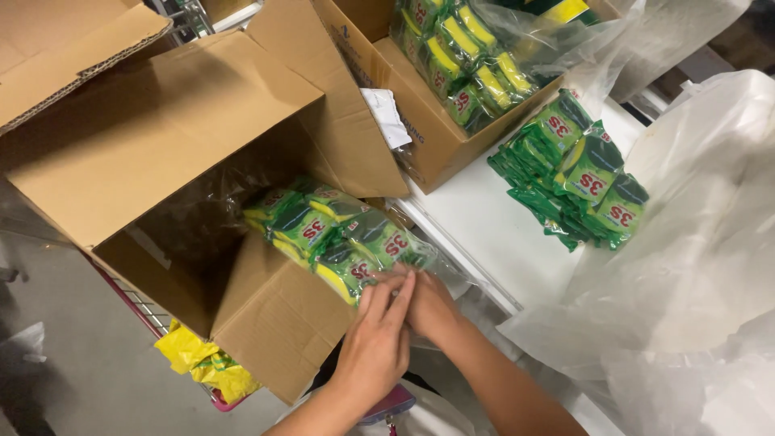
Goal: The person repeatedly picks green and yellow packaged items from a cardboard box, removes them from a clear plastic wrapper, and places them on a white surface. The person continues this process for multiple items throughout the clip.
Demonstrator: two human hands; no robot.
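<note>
Clear bag of green-yellow sponge packs point(339, 234) at open cardboard box point(161, 161) edge; left hand point(375, 343), right hand point(432, 307) both pinch bag's end. White table point(484, 234), loose sponge pile point(577, 173), grey floor point(73, 363).

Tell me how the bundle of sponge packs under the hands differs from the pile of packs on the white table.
The bundle is wrapped in clear plastic and sits at the mouth of the open cardboard box; the pile lies loose and unwrapped on the white table. Both hands, left hand and right hand, touch the bundle; nothing touches the pile. Both hold green and yellow packs.
</note>
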